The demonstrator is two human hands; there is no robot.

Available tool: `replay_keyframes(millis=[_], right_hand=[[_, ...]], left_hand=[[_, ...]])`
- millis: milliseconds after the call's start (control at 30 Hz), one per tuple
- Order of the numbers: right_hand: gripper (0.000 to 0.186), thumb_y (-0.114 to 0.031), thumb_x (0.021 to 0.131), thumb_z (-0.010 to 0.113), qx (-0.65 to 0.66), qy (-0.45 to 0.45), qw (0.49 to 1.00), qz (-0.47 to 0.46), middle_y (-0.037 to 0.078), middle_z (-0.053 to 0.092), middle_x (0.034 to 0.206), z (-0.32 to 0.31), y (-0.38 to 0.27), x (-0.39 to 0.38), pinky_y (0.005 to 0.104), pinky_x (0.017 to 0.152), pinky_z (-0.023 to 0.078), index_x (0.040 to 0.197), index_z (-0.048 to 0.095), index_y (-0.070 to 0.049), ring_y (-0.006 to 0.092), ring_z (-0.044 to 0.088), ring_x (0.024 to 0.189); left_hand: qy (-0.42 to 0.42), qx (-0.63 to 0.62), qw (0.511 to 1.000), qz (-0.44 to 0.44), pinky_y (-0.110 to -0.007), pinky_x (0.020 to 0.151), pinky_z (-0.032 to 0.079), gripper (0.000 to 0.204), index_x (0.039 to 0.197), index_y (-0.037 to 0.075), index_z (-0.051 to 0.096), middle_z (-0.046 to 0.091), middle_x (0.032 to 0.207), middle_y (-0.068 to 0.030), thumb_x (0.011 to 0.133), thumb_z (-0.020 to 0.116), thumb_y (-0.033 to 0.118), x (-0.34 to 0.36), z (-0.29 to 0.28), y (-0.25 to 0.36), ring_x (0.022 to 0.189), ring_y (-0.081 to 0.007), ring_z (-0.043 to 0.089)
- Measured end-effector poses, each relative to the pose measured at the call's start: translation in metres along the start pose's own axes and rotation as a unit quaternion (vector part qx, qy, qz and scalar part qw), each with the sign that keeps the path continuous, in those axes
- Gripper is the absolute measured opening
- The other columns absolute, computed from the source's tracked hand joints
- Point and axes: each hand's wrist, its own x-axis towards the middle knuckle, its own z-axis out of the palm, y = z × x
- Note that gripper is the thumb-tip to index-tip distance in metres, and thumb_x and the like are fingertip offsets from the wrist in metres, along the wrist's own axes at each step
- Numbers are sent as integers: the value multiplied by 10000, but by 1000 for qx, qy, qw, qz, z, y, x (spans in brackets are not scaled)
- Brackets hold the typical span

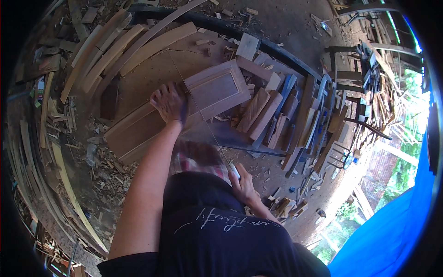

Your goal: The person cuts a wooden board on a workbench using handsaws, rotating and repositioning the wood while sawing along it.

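A long panelled wooden board (214, 87), with framed rectangular panels on its face, lies slantwise across a work surface in front of me. My left hand (170, 101) presses down on the middle of it, fingers bent over its far edge. Beside that hand, a thin straight saw blade (199, 109), seen almost edge-on, crosses the board from the far side toward me. My right hand (243, 185), close to my body, is closed around the pale handle (235, 171) of this handsaw. Where the blade meets the wood, the depth of any cut cannot be made out.
Curved wooden pieces (159, 50) lie at the far left of the work surface. Several wood blocks (266, 114) and bar clamps crowd its right side. Long curved strips (69, 180) stand at left; offcuts and shavings (108, 184) litter the ground. A blue tarp (387, 231) hangs at right.
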Motion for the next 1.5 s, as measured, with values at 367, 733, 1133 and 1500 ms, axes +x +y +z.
replay_keyframes(millis=[367,733,1133,1500], right_hand=[[372,-352,972,493,22,19,999,-32,239,560,776,12,16,16,437,677,454,900,538,10,416,595,748],[393,-368,964,500,48,33,997,-57,267,583,849,36,16,71,457,693,448,938,553,21,463,580,816],[415,-393,965,489,45,70,991,-107,256,594,836,39,21,58,455,699,461,928,560,14,449,595,796],[465,-441,951,504,14,38,999,-6,255,605,826,17,-7,30,449,721,475,968,575,18,429,614,791]], left_hand=[[-6,-6,1000,1,-451,976,289,201,961,97,616,591,965,-110,921,490,248,1,-2,1,1027,-280,502],[-20,21,1000,2,-445,970,289,220,975,121,625,601,994,-90,949,468,273,1,-3,2,1025,-261,509],[37,33,998,24,-447,945,304,240,990,130,617,584,1023,-87,958,460,308,1,9,-4,1000,-267,519],[0,36,999,15,-453,934,313,230,977,133,617,590,993,-89,951,475,313,0,11,-6,1029,-266,521]])
